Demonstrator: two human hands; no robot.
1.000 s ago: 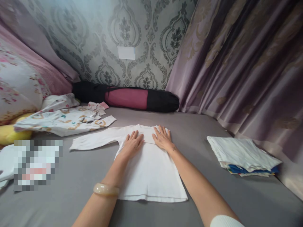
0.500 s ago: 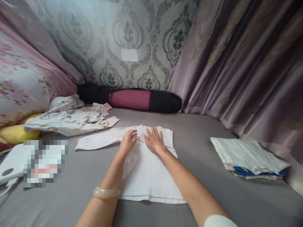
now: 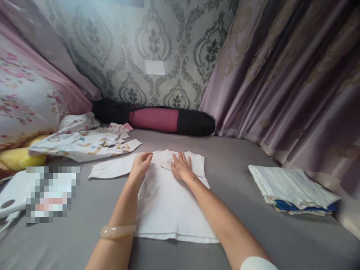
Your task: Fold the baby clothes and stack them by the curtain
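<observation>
A white long-sleeved shirt [image 3: 168, 202] lies flat on the grey bed sheet [image 3: 239, 180], its left sleeve stretched out to the left. My left hand [image 3: 140, 165] rests on the shirt's left shoulder where the sleeve begins, fingers bent down on the cloth. My right hand [image 3: 181, 167] lies flat with fingers spread on the upper chest, near the collar. A pale bangle is on my left wrist.
A patterned garment [image 3: 81, 144] lies spread at the left, by a floral pillow [image 3: 25, 101]. A stack of folded clothes [image 3: 292, 187] sits at the right near the curtain [image 3: 295, 82]. A black and pink roll bag [image 3: 154, 119] lies along the wall. A blurred patch is at the lower left.
My left hand has slid left from the shirt's middle to the shoulder by the sleeve. My right hand has shifted slightly left toward the collar. The view has drifted a little.
</observation>
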